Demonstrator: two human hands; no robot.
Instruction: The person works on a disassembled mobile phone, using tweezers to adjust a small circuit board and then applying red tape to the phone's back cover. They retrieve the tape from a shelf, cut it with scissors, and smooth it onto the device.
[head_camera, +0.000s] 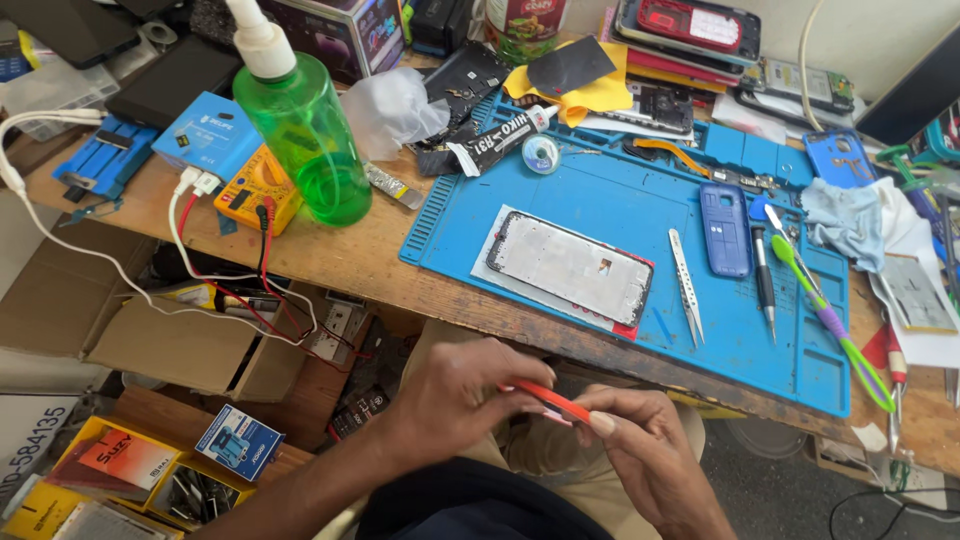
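My left hand (455, 400) and my right hand (640, 455) meet below the table's front edge, over my lap. Both pinch a thin red strip (548, 399) that runs between their fingertips. Above them, on the blue work mat (620, 200), lies a phone frame (570, 268) with its pale inner side up, resting on a red-edged sheet. Metal tweezers (687, 285) lie just right of the frame.
A green squeeze bottle (305, 130) stands at the left next to a yellow multimeter (255, 185) with red and black leads. A blue phone cover (724, 230), screwdrivers (765, 280) and a cloth (845, 220) lie at the mat's right. Boxes sit under the wooden table (340, 255).
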